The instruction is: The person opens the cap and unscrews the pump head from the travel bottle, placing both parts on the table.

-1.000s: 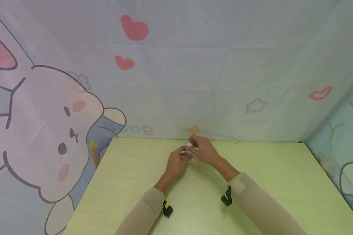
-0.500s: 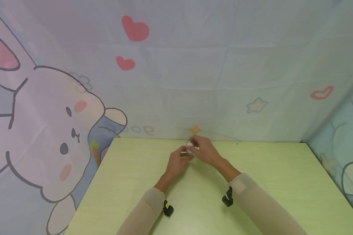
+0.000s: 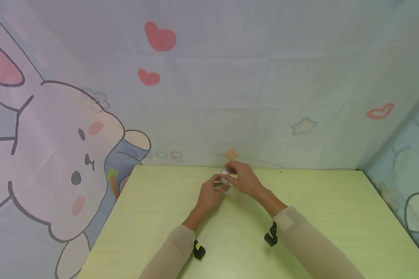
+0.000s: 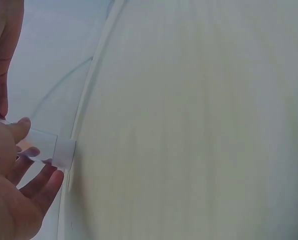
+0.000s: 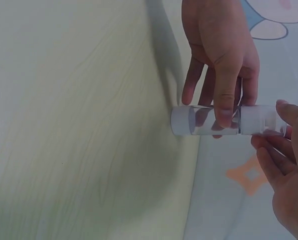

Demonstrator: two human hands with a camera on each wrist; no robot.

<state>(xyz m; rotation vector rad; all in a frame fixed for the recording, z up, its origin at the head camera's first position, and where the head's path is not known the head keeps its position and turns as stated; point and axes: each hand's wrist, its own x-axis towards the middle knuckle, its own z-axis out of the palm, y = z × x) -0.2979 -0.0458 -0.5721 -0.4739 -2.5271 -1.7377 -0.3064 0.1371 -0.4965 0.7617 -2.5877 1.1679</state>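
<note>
One clear bottle (image 5: 246,120), part-hidden by left hand (image 5: 221,55) and right hand (image 5: 294,180)

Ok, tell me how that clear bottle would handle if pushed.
The clear bottle is probably stiff: its walls look straight under the left hand. Its smooth sides may be slippery. Being round and slim, it could roll if pushed while lying down.

Cloth (image 3: 213,85) with 3 red hearts (image 3: 162,40) hangs behind the yellow-green table (image 3: 153,193).
</note>
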